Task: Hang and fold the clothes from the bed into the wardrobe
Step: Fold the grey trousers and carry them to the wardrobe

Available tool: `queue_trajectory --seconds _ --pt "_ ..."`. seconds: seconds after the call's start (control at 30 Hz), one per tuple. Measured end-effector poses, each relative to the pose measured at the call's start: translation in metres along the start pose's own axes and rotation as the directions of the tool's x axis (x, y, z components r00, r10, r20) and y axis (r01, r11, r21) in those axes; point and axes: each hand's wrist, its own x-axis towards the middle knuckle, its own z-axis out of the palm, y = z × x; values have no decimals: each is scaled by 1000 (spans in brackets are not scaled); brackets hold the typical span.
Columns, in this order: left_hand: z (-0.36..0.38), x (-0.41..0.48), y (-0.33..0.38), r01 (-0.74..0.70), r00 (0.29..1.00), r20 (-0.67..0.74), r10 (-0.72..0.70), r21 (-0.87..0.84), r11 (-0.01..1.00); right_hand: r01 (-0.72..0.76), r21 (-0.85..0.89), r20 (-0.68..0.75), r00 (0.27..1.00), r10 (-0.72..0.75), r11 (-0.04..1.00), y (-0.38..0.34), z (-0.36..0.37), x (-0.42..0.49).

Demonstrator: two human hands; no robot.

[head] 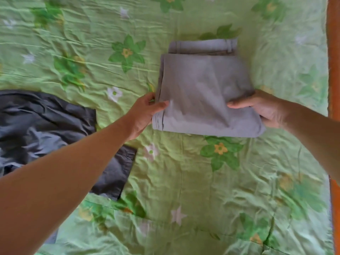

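A pair of light grey trousers (200,85) lies folded into a thick rectangle on the green flowered bedspread (184,181), waistband at the far end. My left hand (145,113) grips the left near edge of the fold, thumb on top and fingers underneath. My right hand (265,109) grips the right near corner the same way, thumb lying across the cloth. A dark grey garment (46,124) lies crumpled and unfolded at the left, partly hidden under my left forearm.
The bed's right side ends at an orange strip (334,70) running along the frame's right edge. The wardrobe is out of sight.
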Motion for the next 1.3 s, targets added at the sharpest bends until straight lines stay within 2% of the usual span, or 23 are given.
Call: queue_trajectory --seconds 0.07,0.13,0.27,0.4,0.7,0.77,0.87,0.97,1.03,1.17,1.2,1.3 --pt "3 -1 -4 6 1000 -5 -6 47 999 -98 99 76 993 91 990 9 -1 -4" --pt "5 -5 -11 17 1000 -27 -14 133 991 -208 123 133 972 191 970 20 -2 -10" --pt "6 -23 -23 32 999 -34 -25 229 973 -290 126 115 954 276 949 35 7 -20" --pt "3 -53 -30 68 998 -4 -69 206 976 -312 91 118 946 301 946 49 21 -41" --pt "21 -174 -111 326 943 19 -331 128 937 -514 92 150 854 499 853 156 76 -140" --pt "23 -174 -109 303 952 -13 -305 157 940 -476 126 146 877 458 871 155 80 -143" --pt "30 -147 -84 188 980 -108 -166 254 949 -344 177 124 937 325 922 128 75 -128" --pt "34 -111 -61 149 969 -216 -123 112 982 -161 238 -75 980 184 958 101 76 -103" --pt "35 -97 -51 117 961 -256 -106 29 993 -61 201 -217 970 105 978 95 80 -90" --pt "33 -75 -28 -10 954 -299 15 18 1000 101 173 -364 931 -32 980 80 77 -75" --pt "32 -68 -23 -28 952 -304 36 31 999 137 125 -399 914 -77 983 74 75 -69" --pt "27 -45 -19 -20 948 -311 70 164 986 152 -167 -455 864 -213 974 68 71 -46"
